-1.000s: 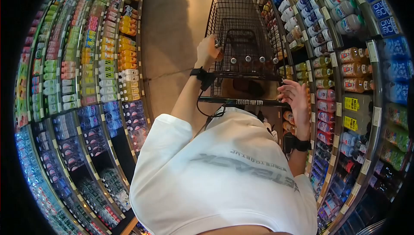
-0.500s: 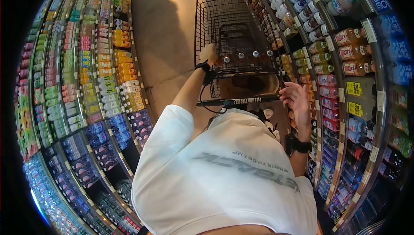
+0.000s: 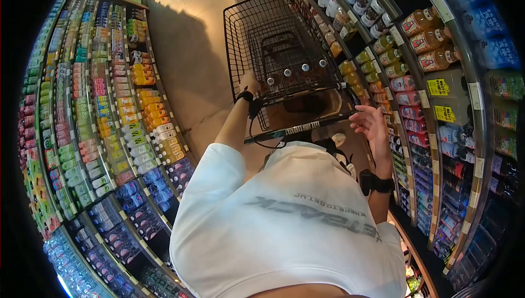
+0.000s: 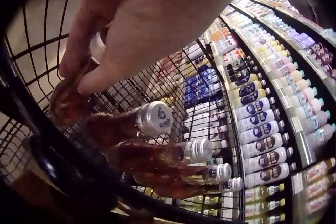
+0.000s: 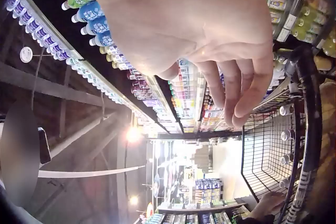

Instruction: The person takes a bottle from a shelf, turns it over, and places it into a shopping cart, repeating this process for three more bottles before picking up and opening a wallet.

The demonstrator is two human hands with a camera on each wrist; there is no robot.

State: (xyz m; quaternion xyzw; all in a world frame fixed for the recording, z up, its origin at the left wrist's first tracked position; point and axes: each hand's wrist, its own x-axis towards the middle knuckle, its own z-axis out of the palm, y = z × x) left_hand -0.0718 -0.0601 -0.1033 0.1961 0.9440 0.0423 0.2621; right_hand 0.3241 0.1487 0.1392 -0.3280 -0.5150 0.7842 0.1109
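Note:
Down inside the black wire cart (image 3: 232, 35), my left hand (image 3: 250, 83) pinches a dark reddish bottle (image 4: 69, 100) with thumb and fingers near its silver cap, seen in the left wrist view. Several similar bottles stand in a row beside it, their silver caps (image 3: 287, 72) (image 4: 156, 118) facing up; the lower parts of some are hidden. My right hand (image 3: 370, 125) hovers beside the right end of the cart handle (image 3: 295, 130), palm partly turned up, fingers loosely bent and holding nothing. In the right wrist view that hand (image 5: 194, 29) hangs above and beside the cart.
Drink shelves line both sides, with orange bottles (image 3: 143, 74) on the left and pink bottles (image 3: 407, 99) close to my right hand. Tiled floor (image 3: 188, 41) runs ahead along the cart's left side. Yellow price signs (image 3: 444, 113) hang on the right shelf.
The cart has shifted left and tilted in the head view, and the shelves have swung around. My left hand has moved lower left with it; my right hand stays loosely bent beside the handle.

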